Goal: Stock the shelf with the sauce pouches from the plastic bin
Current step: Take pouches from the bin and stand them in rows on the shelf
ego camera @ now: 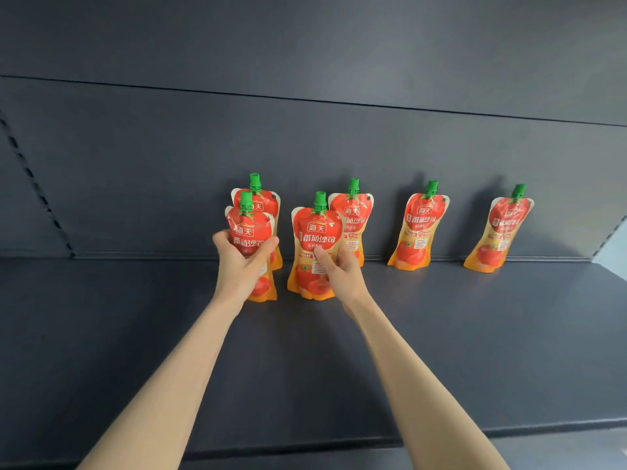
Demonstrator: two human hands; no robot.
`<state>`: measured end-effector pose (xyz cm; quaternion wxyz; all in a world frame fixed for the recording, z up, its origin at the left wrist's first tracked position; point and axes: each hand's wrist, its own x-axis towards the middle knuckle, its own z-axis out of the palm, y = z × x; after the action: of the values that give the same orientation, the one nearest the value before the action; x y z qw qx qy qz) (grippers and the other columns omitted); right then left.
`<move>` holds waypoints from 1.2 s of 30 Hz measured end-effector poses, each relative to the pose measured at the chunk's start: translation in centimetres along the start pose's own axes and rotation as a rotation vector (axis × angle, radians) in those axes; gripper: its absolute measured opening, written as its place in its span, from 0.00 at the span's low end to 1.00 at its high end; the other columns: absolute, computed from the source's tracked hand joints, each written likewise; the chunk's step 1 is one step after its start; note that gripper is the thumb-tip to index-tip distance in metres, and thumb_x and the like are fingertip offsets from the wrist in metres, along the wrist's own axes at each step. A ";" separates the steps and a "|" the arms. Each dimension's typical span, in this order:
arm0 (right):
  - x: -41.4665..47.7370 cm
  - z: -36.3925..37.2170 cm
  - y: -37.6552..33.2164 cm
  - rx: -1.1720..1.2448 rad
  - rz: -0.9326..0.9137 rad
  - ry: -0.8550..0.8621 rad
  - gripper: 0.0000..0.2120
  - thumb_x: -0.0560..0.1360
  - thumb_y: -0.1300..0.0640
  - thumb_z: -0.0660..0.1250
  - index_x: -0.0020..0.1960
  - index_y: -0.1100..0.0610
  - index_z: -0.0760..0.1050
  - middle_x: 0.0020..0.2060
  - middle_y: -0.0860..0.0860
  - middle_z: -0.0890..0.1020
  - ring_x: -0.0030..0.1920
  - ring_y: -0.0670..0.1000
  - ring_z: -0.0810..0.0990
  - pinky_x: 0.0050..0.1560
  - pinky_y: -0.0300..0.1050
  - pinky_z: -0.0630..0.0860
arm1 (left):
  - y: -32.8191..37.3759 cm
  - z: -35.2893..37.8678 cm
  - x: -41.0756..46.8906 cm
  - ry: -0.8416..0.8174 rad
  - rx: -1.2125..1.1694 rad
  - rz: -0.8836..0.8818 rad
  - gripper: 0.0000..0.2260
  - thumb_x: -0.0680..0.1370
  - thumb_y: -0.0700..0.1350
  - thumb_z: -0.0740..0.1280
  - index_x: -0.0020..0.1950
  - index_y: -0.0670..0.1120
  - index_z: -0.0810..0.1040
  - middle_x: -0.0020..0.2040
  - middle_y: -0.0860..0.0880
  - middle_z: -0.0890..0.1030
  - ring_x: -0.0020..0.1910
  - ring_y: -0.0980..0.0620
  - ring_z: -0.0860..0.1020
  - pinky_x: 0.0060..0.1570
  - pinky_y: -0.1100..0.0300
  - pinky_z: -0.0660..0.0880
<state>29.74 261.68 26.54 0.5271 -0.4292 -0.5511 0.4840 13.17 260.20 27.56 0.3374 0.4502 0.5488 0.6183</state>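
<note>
Several red-and-orange sauce pouches with green caps stand on a dark grey shelf (135, 317). My left hand (239, 262) grips one pouch (251, 228) around its middle, upright, its base at the shelf in front of a back-row pouch (259, 198). My right hand (339, 269) holds a second front pouch (314, 232) by its right side, also upright. Behind it stands another pouch (354, 212) against the back wall. Two more pouches (419, 225) (502, 232) lean against the wall farther right. The plastic bin is out of sight.
The shelf's dark back panel (305, 147) rises behind the pouches, with slotted uprights at left (37, 191) and right (610, 232). The shelf's front lip (305, 446) runs across the bottom. Bare shelf surface lies left of the pouches and in front of them.
</note>
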 end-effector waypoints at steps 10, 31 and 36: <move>0.4 0.5 2.3 -0.263 -0.068 0.083 0.25 0.73 0.64 0.70 0.67 0.57 0.65 0.58 0.49 0.77 0.60 0.50 0.76 0.57 0.43 0.75 | -3.1 -2.0 0.8 -0.128 -0.026 0.007 0.18 0.70 0.41 0.74 0.54 0.49 0.71 0.51 0.54 0.79 0.51 0.57 0.79 0.45 0.62 0.76; 3.9 0.6 3.5 -0.347 -0.047 0.130 0.17 0.76 0.60 0.67 0.62 0.57 0.67 0.61 0.53 0.76 0.61 0.52 0.76 0.59 0.47 0.75 | -4.9 -1.9 1.6 -0.112 0.064 0.035 0.21 0.71 0.47 0.72 0.61 0.49 0.71 0.58 0.51 0.78 0.56 0.53 0.77 0.57 0.50 0.76; 4.1 0.1 3.5 -0.360 -0.047 0.131 0.15 0.76 0.60 0.66 0.61 0.56 0.66 0.59 0.50 0.76 0.60 0.49 0.75 0.56 0.43 0.74 | -5.0 -1.7 1.5 -0.113 0.088 0.037 0.22 0.72 0.48 0.72 0.64 0.48 0.69 0.59 0.51 0.77 0.57 0.53 0.76 0.57 0.53 0.75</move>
<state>29.16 266.27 23.73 0.4876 -0.5342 -0.6033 0.3360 10.63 261.78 22.92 0.3365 0.5089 0.5470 0.5733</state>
